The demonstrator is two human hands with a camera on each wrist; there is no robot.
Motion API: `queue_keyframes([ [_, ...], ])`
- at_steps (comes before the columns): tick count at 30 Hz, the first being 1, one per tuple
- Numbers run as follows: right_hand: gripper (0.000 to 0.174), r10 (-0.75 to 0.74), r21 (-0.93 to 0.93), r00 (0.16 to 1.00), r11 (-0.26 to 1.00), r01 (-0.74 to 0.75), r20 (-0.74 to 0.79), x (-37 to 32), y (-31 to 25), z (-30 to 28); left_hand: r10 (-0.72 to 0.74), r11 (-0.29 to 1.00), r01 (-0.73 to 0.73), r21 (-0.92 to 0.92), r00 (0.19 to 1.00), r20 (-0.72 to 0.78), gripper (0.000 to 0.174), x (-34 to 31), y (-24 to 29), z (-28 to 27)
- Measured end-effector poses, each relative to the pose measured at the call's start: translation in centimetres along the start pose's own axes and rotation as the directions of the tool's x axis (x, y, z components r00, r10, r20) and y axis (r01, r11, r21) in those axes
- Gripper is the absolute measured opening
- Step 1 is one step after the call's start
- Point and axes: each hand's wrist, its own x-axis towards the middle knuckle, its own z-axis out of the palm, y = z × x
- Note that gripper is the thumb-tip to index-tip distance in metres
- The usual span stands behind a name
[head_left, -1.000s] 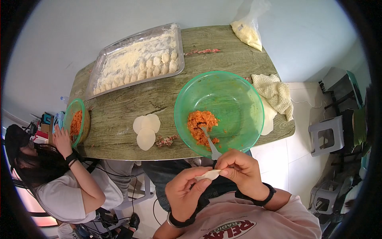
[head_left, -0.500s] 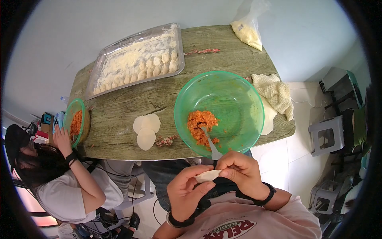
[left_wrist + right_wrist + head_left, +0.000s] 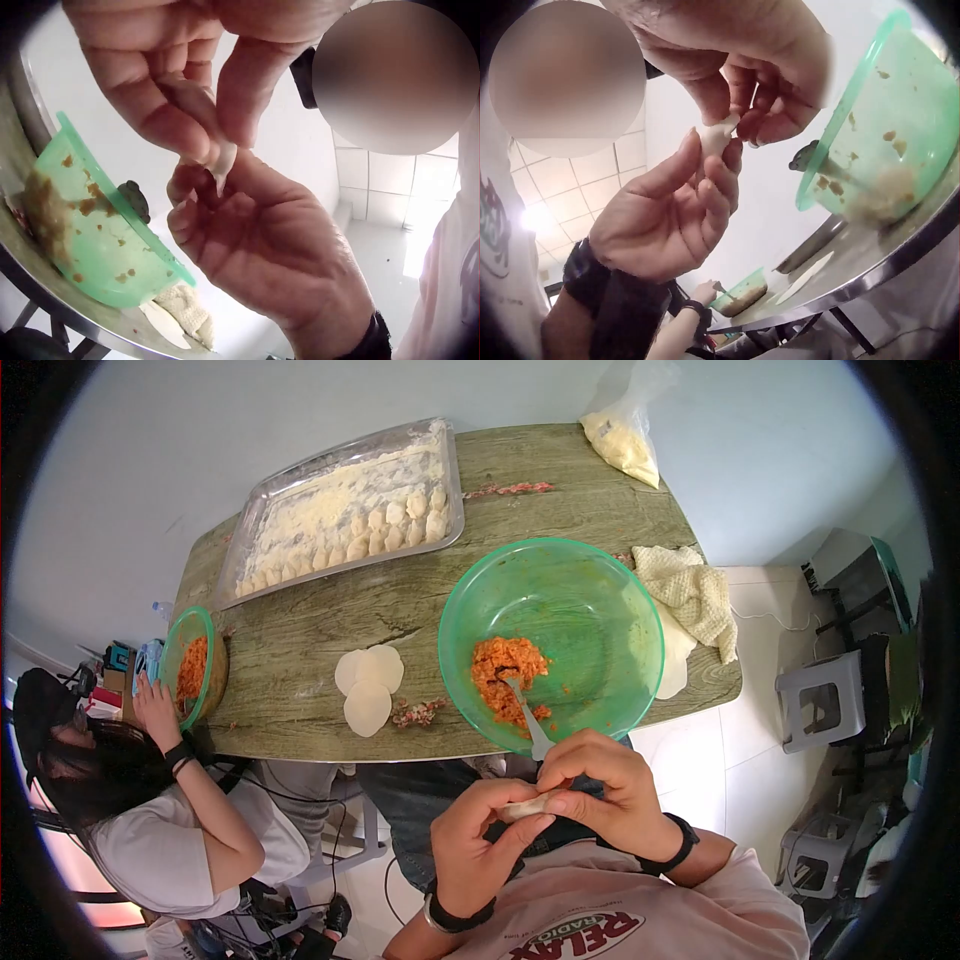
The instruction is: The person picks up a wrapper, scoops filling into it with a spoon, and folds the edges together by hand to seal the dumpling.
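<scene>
Both my hands are raised in front of my chest, below the table edge, and pinch one small folded dumpling (image 3: 524, 806) between them. My left hand (image 3: 510, 815) cradles it from below with thumb and fingers curled around it. My right hand (image 3: 560, 792) pinches its upper edge between thumb and forefinger. The left wrist view shows the pale dough edge (image 3: 222, 162) squeezed between the fingertips. In the right wrist view the dumpling (image 3: 715, 135) sits between both hands. A big green bowl (image 3: 600, 600) with orange filling (image 3: 508, 668) and a spoon (image 3: 530, 728) stands just beyond my hands.
Three round wrappers (image 3: 367, 682) lie on the wood-grain table (image 3: 400, 610). A floured metal tray (image 3: 457, 490) of finished dumplings sits at the back. A cloth (image 3: 695, 595) and a bag (image 3: 625, 440) lie to the right. A second person (image 3: 160, 810) reaches a small green bowl (image 3: 190, 665) at left.
My hands have closed in over the dumpling and dropped slightly; the right fingers now cover more of its edge. The other person's hand has stayed at the small bowl.
</scene>
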Motion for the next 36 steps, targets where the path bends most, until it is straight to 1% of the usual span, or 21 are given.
queue_keyframes([
  [3, 0.011, -0.006, -0.019, 1.0, 1.0, 0.006, 0.008, 0.16, -0.12, 0.1, 0.026, 0.999, -0.026, 0.041, 1.0, 0.009, 0.03, 0.07, 0.03, 0.0],
  [5, 0.01, 0.009, -0.029, 1.0, 1.0, -0.009, 0.0, 0.17, -0.13, 0.18, -0.018, 1.0, 0.018, 0.001, 1.0, -0.001, 0.031, 0.03, 0.17, 0.11],
  [9, 0.009, 0.011, -0.034, 1.0, 0.999, -0.01, 0.014, -0.05, 0.33, 0.03, -0.03, 1.0, 0.03, 0.006, 0.999, -0.024, 0.03, 0.0, 0.45, 0.29],
  [11, 0.01, 0.026, -0.037, 1.0, 0.999, -0.026, 0.0, -0.07, 0.25, 0.01, -0.017, 0.999, 0.015, -0.053, 0.999, -0.037, 0.029, -0.01, 0.33, 0.33],
  [12, 0.01, 0.026, -0.037, 1.0, 0.999, -0.026, 0.0, -0.05, 0.3, 0.0, -0.017, 0.999, 0.015, -0.052, 0.999, -0.037, 0.029, 0.03, 0.21, 0.33],
  [14, 0.01, -0.034, -0.053, 0.999, 0.998, 0.034, -0.003, 0.01, 0.41, -0.02, 0.045, 0.994, -0.05, -0.097, 0.998, -0.052, 0.024, 0.12, -0.05, 0.3],
  [15, 0.01, -0.034, -0.053, 0.999, 0.998, 0.034, -0.003, -0.02, 0.4, -0.01, 0.046, 0.994, -0.05, -0.097, 0.998, -0.052, 0.024, 0.12, -0.02, 0.25],
  [17, 0.01, -0.019, -0.047, 1.0, 0.999, 0.018, -0.015, -0.11, 0.29, 0.01, 0.075, 0.997, -0.075, -0.013, 0.997, -0.038, 0.02, 0.13, 0.07, 0.08],
  [21, 0.012, 0.007, -0.04, 1.0, 0.999, -0.008, -0.03, -0.06, 0.01, 0.12, 0.119, 0.991, -0.117, 0.06, 0.992, -0.029, 0.019, 0.27, 0.02, -0.06],
  [23, 0.014, -0.05, -0.066, 0.999, 0.997, 0.049, -0.011, -0.08, 0.35, 0.04, 0.132, 0.988, -0.129, 0.085, 0.991, -0.027, 0.019, 0.29, -0.02, -0.05],
  [27, 0.013, -0.016, -0.058, 1.0, 0.998, 0.016, -0.008, -0.22, 0.23, 0.0, 0.127, 0.988, -0.125, 0.094, 0.992, -0.017, 0.02, 0.2, 0.02, -0.07],
  [29, 0.012, 0.012, -0.033, 1.0, 0.999, -0.012, -0.017, -0.27, 0.16, 0.06, 0.053, 0.998, -0.054, 0.045, 0.999, 0.011, 0.023, -0.02, 0.09, -0.13],
  [32, 0.009, -0.004, -0.047, 1.0, 0.999, 0.003, -0.007, -0.3, 0.29, 0.03, 0.02, 1.0, -0.02, 0.024, 1.0, 0.01, 0.023, -0.07, 0.21, -0.03],
  [36, 0.011, -0.024, -0.086, 1.0, 0.996, 0.025, 0.015, -0.31, 0.35, -0.05, 0.018, 0.999, -0.018, 0.03, 1.0, 0.02, 0.023, 0.03, 0.34, 0.07],
])
